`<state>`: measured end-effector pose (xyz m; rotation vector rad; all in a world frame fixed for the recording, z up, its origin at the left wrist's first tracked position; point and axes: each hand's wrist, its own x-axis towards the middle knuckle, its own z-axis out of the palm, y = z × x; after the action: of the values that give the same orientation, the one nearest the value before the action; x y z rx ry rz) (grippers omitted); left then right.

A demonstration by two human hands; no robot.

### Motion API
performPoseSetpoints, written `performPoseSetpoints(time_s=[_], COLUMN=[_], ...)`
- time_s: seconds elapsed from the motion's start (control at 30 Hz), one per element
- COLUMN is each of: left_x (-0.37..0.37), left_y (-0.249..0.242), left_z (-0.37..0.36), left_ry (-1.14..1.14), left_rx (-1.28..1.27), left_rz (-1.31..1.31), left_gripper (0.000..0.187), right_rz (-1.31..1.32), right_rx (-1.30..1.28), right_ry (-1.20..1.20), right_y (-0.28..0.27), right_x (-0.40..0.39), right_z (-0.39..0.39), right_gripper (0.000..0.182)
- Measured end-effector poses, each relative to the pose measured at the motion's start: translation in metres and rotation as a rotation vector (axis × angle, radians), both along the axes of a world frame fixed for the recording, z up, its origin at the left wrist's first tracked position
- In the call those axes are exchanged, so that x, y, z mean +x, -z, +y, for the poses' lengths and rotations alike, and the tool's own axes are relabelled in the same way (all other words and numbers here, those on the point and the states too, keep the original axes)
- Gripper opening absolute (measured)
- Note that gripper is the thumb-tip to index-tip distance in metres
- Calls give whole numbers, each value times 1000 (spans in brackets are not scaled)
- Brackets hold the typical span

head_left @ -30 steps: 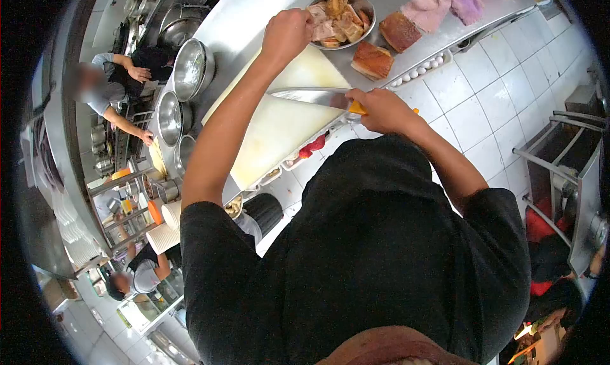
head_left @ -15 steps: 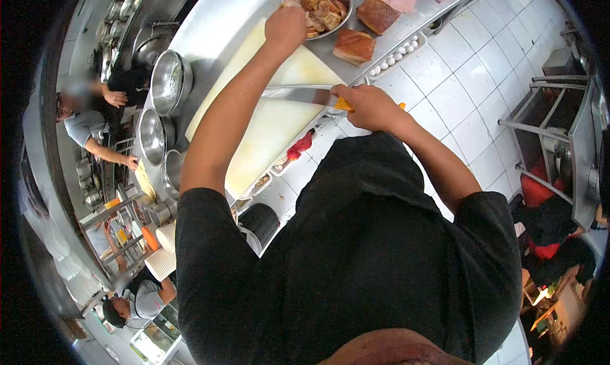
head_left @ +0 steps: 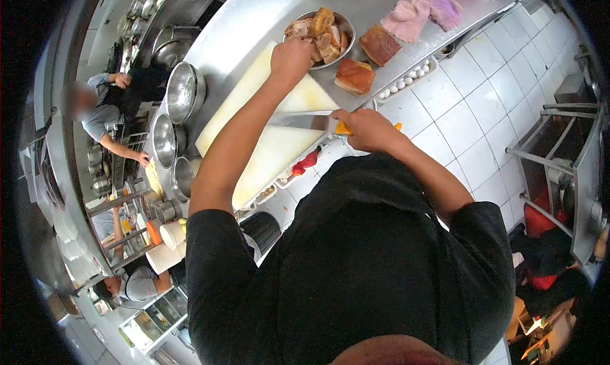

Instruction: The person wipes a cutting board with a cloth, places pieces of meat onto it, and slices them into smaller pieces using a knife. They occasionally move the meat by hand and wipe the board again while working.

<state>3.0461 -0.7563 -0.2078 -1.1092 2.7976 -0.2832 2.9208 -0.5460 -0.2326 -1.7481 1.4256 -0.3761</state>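
Note:
My right hand (head_left: pixel 368 131) is closed around the orange handle of a knife (head_left: pixel 302 120), whose wide blade lies over a white cutting board (head_left: pixel 273 152). At the near edge of a metal bowl (head_left: pixel 351 31) is my left hand (head_left: pixel 292 63), its fingers curled. Its fingertips are hidden, so what it grips cannot be made out. Cut pieces of browned meat (head_left: pixel 325 38) fill the bowl. Two larger browned meat blocks, one nearer (head_left: pixel 354 76) and one farther (head_left: pixel 380 45), rest on the metal counter right of the bowl.
Pink and purple cloths (head_left: pixel 413 12) lie at the counter's far right. Eggs (head_left: pixel 406 80) sit in a tray along its edge. Metal bowls (head_left: pixel 183 92) line the left side. A co-worker (head_left: pixel 105 117) stands beyond them, another person (head_left: pixel 136 284) is lower left. White tiled floor (head_left: pixel 470 111) shows right.
The whole view has shifted, with the counter appearing lower. My left hand has moved from over the bowl's meat to its near edge. The knife stays in my right hand over the board.

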Motion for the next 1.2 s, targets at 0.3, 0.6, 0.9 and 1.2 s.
performPoseSetpoints(time_s=[0.3, 0.6, 0.9, 1.2], left_x=[7, 62, 160, 189], left_y=[-53, -142, -83, 57], left_z=[-22, 18, 64, 75], left_ry=[-199, -536, -757, -566], left_rx=[109, 670, 1218, 212], left_rz=[182, 725, 950, 873], left_gripper=[26, 28, 35, 25], right_rz=[-53, -232, -189, 49], right_rx=[-55, -92, 49, -271], right_ry=[-91, -29, 99, 80], right_y=[5, 14, 1, -15], right_x=[-18, -21, -13, 54], right_z=[-13, -13, -20, -26], right_gripper=[58, 51, 50, 45])
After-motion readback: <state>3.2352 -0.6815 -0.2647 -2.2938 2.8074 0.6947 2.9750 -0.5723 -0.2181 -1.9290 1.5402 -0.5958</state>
